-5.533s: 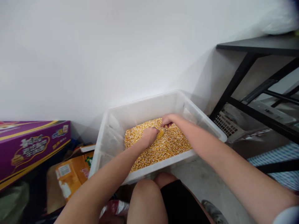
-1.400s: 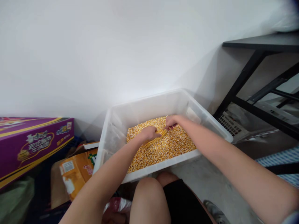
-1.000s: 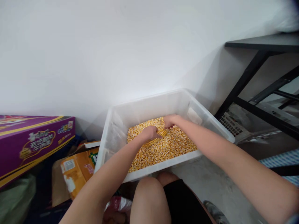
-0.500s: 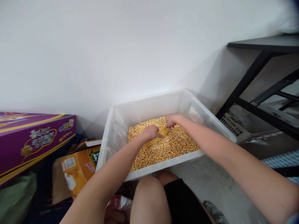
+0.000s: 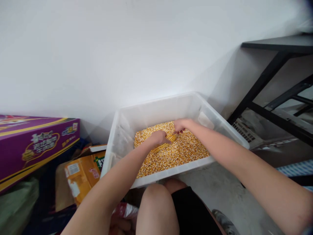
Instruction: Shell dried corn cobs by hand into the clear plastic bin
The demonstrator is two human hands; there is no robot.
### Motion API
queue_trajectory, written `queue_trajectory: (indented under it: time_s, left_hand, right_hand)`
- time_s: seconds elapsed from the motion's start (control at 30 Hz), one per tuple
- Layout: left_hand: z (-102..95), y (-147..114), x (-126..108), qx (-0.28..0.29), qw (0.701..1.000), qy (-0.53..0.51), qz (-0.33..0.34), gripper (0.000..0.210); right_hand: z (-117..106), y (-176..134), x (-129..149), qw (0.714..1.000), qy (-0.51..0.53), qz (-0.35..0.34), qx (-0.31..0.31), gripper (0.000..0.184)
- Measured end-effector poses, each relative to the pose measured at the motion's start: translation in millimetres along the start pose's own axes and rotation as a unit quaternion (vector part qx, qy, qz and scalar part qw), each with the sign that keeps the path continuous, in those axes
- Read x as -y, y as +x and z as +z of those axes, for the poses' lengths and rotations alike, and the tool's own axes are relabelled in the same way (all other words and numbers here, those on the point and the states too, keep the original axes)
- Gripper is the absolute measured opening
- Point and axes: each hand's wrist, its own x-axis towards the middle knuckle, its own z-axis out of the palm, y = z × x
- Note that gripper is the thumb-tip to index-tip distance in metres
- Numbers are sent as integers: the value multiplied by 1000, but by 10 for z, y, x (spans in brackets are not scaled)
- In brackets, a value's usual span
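A yellow corn cob [image 5: 160, 148] lies slantwise above loose corn kernels [image 5: 171, 160] inside a translucent white plastic tub [image 5: 146, 181]. My left hand [image 5: 159, 137] is closed on the middle of the cob, its thumb stretched across the rows. At the cob's far right end, my right hand [image 5: 180, 126] has its fingers curled around the tip. Part of the cob is hidden by the left hand, and the right fingertips are partly out of sight.
To the left are a purple printed carton [image 5: 44, 143] and a torn orange cardboard box [image 5: 84, 174]. A black-framed table [image 5: 266, 78] stands at the right, with a white plastic basket [image 5: 245, 132] beneath it. A white wall [image 5: 156, 49] rises behind the tub.
Both hands stay on the corn cob in nearly the same place. The view has shifted very slightly.
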Motion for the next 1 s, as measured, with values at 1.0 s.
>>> queue_trajectory:
  time_s: [1.0]
  left_hand:
    - [26,64,28,-2,1000,6,15,52]
  right_hand:
    - [172,-231,482,970,-198,7,-143,36]
